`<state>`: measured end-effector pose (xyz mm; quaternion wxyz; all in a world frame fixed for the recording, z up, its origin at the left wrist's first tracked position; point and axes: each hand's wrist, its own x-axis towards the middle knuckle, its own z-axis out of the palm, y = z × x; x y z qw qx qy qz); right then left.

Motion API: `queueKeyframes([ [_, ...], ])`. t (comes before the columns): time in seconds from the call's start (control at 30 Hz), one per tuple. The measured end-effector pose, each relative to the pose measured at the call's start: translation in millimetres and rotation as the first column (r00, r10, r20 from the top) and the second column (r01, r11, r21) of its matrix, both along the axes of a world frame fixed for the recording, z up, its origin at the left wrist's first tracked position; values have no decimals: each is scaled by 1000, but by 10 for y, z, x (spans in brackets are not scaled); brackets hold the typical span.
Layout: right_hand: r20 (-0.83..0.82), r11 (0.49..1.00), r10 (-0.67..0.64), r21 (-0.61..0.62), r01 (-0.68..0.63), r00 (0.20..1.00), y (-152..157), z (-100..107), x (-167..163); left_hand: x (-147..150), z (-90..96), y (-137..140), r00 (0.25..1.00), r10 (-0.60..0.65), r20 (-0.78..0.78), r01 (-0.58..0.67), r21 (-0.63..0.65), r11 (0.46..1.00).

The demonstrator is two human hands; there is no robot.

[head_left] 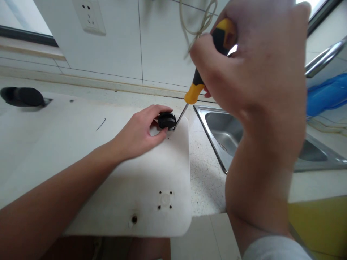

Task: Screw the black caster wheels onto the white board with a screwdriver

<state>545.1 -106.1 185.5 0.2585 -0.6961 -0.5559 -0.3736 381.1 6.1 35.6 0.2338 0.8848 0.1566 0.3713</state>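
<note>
My left hand [146, 128] grips a black caster wheel [166, 121] between thumb and fingers, at the far right corner of a white board [116, 191]. In my right hand [244, 68] is a screwdriver [195, 86] with a yellow and black handle, fingers wrapped round it. Its shaft slants down to the caster's mounting plate, with the tip at the plate's right edge. Whether the tip sits in a screw is too small to tell. Near the board's front right corner are several screw holes [165, 199] in a square and a larger round hole [134, 219].
Another black caster [23, 96] stands on the board at the far left. To the right lies a steel sink [222, 133] with a faucet [325, 57] and a blue bag [328, 95]. A wall socket [89, 16] and a hanging cord [203, 25] are behind.
</note>
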Motion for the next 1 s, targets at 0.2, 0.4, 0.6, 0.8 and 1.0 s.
queueKeyframes([
  [0.2, -28, 995, 37, -92, -40, 999, -220, 37, -85, 12, 18, -9, 999, -30, 42, 28, 36, 999],
  [0.4, -60, 964, 172, -195, -180, 983, -291, 67, -146, 19, 8, 6, 999, -35, 36, 34, 30, 999],
  [0.6, -110, 925, 283, -232, -302, 953, -334, 70, -116, 28, -6, 20, 997, -41, 58, 38, 47, 998],
  [0.8, -41, 962, 183, -197, -187, 982, -354, 57, -142, 30, -8, 21, 998, -39, 48, 38, 36, 999],
  [1.0, -99, 923, 306, -213, -321, 947, -318, 35, -163, 47, -28, 37, 996, -56, 68, 52, 53, 997],
])
